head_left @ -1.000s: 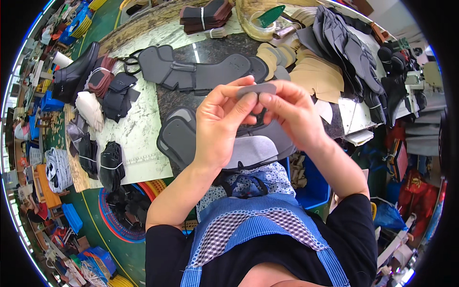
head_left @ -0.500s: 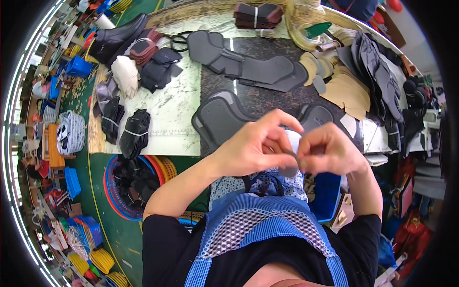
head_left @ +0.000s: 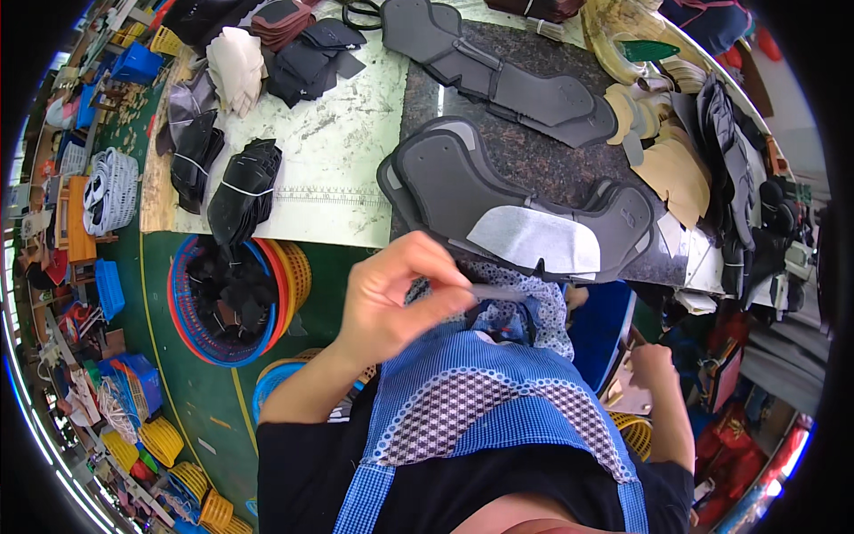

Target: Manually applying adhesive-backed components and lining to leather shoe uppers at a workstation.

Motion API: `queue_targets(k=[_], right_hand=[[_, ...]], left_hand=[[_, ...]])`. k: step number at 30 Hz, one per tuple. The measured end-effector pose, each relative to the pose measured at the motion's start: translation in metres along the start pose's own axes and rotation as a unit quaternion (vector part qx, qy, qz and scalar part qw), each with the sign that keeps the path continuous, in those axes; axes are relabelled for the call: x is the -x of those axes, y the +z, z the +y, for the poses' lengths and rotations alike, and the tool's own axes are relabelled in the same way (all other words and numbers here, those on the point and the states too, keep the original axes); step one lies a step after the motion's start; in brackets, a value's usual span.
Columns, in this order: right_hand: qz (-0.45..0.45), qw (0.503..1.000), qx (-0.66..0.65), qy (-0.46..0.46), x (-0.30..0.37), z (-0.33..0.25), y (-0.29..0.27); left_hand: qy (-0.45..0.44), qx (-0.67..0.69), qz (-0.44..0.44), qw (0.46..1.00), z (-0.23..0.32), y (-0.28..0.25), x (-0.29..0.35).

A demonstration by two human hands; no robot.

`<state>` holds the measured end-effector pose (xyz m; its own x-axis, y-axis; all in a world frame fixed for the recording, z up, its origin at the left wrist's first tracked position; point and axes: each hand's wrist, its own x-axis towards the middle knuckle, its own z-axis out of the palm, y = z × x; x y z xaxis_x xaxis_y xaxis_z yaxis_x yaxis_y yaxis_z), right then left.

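Note:
My left hand (head_left: 400,294) pinches a small thin grey piece (head_left: 498,292), seen nearly edge-on and somewhat blurred, above my lap. My right hand (head_left: 654,363) is low on the right beside a blue bin (head_left: 598,336); its fingers are mostly hidden, so whether it holds anything does not show. On the table's near edge, just beyond my left hand, lies a stack of dark grey shoe-upper pieces (head_left: 476,182). A pale grey half-round patch (head_left: 534,238) rests on the front of that stack. Farther back is another row of dark grey upper pieces (head_left: 534,93).
Tied bundles of black pieces (head_left: 245,191) sit at the table's left. Beige cut pieces (head_left: 672,178) and draped dark uppers (head_left: 725,160) crowd the right side. Below the left edge stand nested round baskets (head_left: 178,303) holding black scraps.
My hands were together at the grey piece; now the left alone holds it and has moved left. My right hand has dropped to the lower right. The view has tilted down, uncovering the pale patch.

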<state>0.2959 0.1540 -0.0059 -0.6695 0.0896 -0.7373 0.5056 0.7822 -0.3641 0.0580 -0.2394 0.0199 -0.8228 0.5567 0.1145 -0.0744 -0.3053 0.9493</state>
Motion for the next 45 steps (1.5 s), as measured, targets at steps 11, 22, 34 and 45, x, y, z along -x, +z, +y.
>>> queue_targets(k=[11, 22, 34, 45], right_hand=[[0.029, 0.95, -0.191, -0.244, -0.144, -0.305, -0.08], [0.187, 0.953, 0.017, -0.238, -0.184, -0.303, -0.069], [0.518, 0.851, 0.08, -0.033, -0.167, -0.097, -0.141], [0.212, 0.779, -0.53, -0.258, -0.052, -0.157, -0.112]], left_hand=[[-0.07, -0.012, 0.173, 0.982, -0.035, -0.046, -0.051], [-0.13, -0.147, 0.164, 0.967, -0.039, -0.052, -0.082], [0.104, -0.286, 0.044, 0.952, -0.018, -0.006, -0.09], [-0.147, 0.015, -0.165, 0.975, -0.025, 0.113, -0.158]])
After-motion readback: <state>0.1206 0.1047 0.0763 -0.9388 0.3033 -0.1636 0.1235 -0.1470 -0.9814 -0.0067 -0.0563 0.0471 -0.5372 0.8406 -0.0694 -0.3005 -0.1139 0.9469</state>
